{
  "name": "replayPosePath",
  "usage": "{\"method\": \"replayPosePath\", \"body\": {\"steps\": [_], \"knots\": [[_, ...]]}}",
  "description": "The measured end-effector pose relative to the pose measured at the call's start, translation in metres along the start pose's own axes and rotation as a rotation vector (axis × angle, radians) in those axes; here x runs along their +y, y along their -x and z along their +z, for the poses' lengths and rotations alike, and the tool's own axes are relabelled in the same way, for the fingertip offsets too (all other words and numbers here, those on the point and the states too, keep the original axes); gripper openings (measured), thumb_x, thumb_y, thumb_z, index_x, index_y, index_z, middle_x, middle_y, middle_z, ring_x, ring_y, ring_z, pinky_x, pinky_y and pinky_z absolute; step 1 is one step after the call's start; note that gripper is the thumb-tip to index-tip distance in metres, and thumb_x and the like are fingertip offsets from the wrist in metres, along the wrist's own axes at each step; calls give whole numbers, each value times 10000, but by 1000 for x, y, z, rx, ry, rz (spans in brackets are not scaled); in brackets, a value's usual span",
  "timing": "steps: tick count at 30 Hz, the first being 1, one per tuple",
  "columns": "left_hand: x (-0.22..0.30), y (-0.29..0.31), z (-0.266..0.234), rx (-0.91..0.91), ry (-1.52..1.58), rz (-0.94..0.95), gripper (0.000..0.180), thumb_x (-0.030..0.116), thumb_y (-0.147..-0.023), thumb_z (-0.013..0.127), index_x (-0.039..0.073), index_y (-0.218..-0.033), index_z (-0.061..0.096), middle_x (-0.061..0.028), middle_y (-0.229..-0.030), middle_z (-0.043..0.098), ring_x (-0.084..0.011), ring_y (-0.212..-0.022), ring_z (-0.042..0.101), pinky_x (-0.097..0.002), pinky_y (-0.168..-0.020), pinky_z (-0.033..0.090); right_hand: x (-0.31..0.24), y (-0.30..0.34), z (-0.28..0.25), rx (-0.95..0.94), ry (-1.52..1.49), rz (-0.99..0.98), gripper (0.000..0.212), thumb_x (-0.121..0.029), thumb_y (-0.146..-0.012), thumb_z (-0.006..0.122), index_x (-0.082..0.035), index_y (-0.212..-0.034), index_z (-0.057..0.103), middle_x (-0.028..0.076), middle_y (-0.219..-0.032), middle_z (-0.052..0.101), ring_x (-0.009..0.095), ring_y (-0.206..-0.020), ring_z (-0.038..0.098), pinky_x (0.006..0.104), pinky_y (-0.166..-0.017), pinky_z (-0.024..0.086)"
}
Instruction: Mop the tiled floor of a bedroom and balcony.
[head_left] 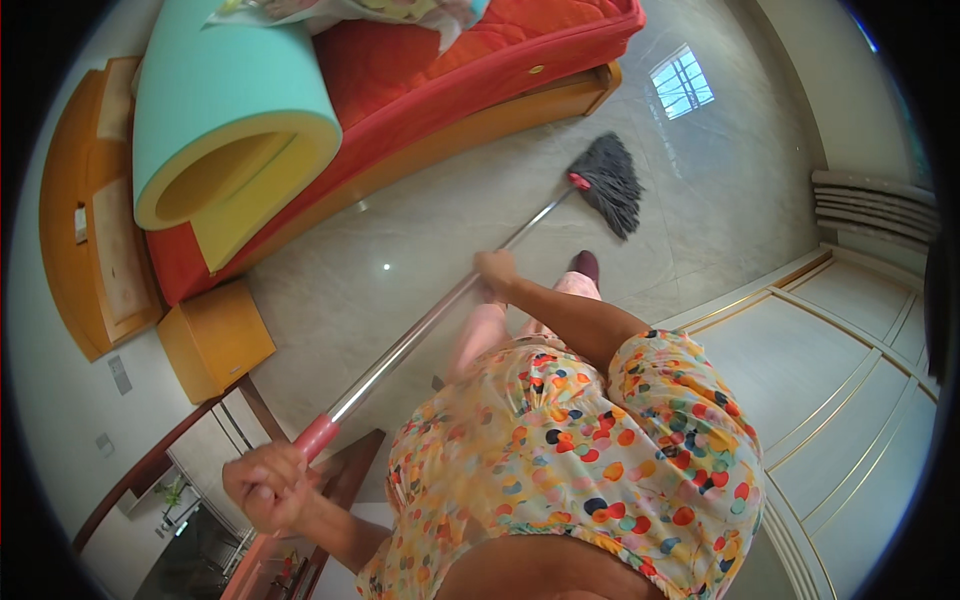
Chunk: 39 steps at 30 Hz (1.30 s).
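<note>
A mop [408,348] slants across the view, its metal pole running from lower left to upper right. My left hand [268,487] is closed around the pink grip at the pole's top end. Farther down, my right hand [494,270] wraps round the pole. The dark grey string mop head [612,185] lies spread on the shiny tiled floor [700,190], beyond my right foot. A red-pink collar joins the strings to the pole.
A bed with a red mattress [400,75] and a rolled turquoise-and-yellow foam pad [235,110] stands at upper left. A wooden nightstand [218,340] adjoins it. White gold-trimmed cabinet doors [850,370] line the right side, near some grey slatted panels [875,208].
</note>
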<state>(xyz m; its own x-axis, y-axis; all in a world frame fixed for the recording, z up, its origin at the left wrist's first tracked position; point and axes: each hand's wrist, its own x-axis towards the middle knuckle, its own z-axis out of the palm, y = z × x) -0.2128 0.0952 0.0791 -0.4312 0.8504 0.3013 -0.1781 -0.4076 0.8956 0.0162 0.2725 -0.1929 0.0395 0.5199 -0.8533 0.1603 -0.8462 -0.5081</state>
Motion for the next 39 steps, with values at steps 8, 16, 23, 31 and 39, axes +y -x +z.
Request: {"method": "replayPosePath", "body": {"steps": [8, 16, 23, 31, 39], "knots": [[54, 79, -10, 335, -290, 71, 124, 98, -704, 404, -2, -774, 421, 18, -430, 304, -79, -353, 273, -231, -426, 295, 23, 12, 61, -464, 526, -157, 151, -102, -667, 467, 39, -634, 511, 127, -558, 505, 225, -455, 536, 317, -363, 421], [151, -5, 54, 548, -244, 278, 134, 73, -678, 386, -28, -751, 435, -15, -444, 336, -109, -355, 303, -262, -412, 319, -29, 130, 139, -704, 364, 322, 123, -116, -651, 483, -1, -610, 470, 92, -484, 455, 183, -346, 459, 278, -290, 319], [145, -59, 128, 601, -201, 467, 144, 69, -680, 381, -49, -717, 455, -53, -447, 356, -145, -362, 337, -311, -392, 347, -32, 146, 154, -686, 166, 384, 79, -70, -602, 497, -18, -563, 451, 90, -474, 452, 165, -333, 438, 266, -281, 271], [105, -12, 53, -167, -71, 313, 153, 59, -675, 389, -53, -617, 475, -88, -440, 377, -172, -367, 373, -346, -372, 365, -20, 89, 107, -457, -76, 238, 93, -39, -584, 498, -16, -527, 428, 96, -468, 446, 160, -315, 401, 268, -278, 257], [33, -23, 18, 10, -161, 256, 181, 38, -611, 332, -42, -755, 406, -32, -403, 368, -119, -298, 331, -267, -316, 325, -32, 20, 36, -271, 235, -337, 63, -77, -610, 529, -25, -606, 493, 59, -492, 424, 154, -406, 442, 281, -335, 327]]}}
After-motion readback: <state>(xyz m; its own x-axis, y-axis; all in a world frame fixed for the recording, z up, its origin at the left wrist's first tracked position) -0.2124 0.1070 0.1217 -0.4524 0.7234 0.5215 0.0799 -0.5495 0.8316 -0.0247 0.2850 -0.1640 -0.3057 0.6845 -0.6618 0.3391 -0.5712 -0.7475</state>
